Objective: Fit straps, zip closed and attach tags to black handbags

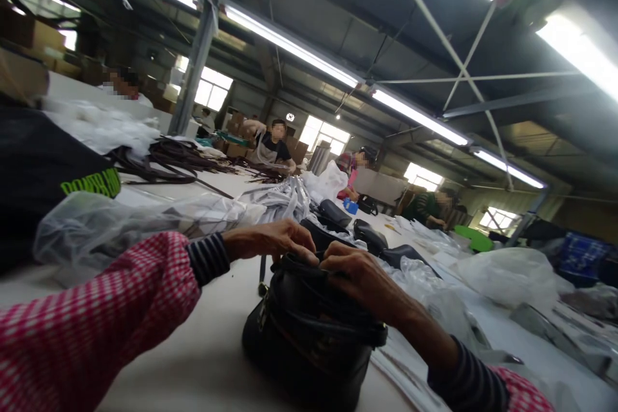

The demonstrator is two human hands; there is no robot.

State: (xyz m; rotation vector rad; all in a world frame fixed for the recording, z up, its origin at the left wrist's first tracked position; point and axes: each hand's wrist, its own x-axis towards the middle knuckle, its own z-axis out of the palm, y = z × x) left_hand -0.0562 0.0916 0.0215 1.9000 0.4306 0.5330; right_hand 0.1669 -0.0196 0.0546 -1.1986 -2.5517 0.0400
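Observation:
A black handbag (313,335) with metal fittings stands on the white table in front of me. My left hand (275,239) reaches over its top edge from the left, fingers closed on the rim. From the right, my right hand (362,273) grips the same upper edge, its fingers bent round it. Both thumbs come close together at the bag's top. The fingertips are partly hidden behind the rim. A dark strap with a metal clasp (262,288) hangs at the bag's left side.
Several black bags (369,235) lie behind, among clear plastic wrapping (145,225). Dark straps (178,161) are heaped at the left, beside a black bag with green lettering (91,183). More plastic bags (512,277) lie at the right. Other people (273,145) work farther along the tables.

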